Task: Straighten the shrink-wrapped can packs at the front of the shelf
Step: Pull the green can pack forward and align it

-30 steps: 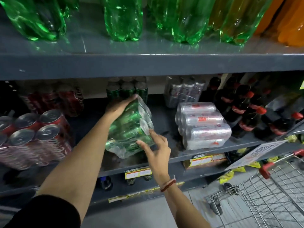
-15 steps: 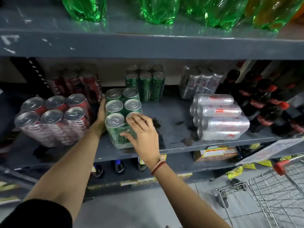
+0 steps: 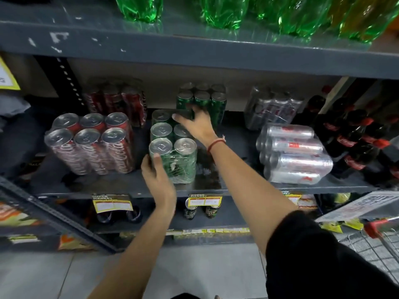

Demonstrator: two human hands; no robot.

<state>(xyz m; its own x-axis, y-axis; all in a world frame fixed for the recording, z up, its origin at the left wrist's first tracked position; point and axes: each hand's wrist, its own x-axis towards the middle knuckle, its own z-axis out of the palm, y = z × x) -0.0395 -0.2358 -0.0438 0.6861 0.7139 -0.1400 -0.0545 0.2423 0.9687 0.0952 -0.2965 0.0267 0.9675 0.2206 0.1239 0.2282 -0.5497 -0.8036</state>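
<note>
A shrink-wrapped pack of green cans (image 3: pixel 183 162) stands upright near the front of the grey middle shelf (image 3: pixel 129 186). My left hand (image 3: pixel 157 175) holds its front left corner, thumb against the wrap. My right hand (image 3: pixel 196 125) reaches over the top and grips the pack's far end. To the left stands an upright pack of red cans (image 3: pixel 90 143). To the right a pack of silver cans (image 3: pixel 293 154) lies on its side.
Further packs of red (image 3: pixel 116 102), green (image 3: pixel 203 98) and silver cans (image 3: pixel 272 106) stand at the back. Dark cola bottles (image 3: pixel 354 137) fill the right end. Green bottles (image 3: pixel 224 11) sit on the shelf above. A wire trolley (image 3: pixel 375 244) is at the lower right.
My left hand has slid from the pack's left side to its front left corner. My right hand has moved from the front cans to the far end. The pack stands upright after lying tilted.
</note>
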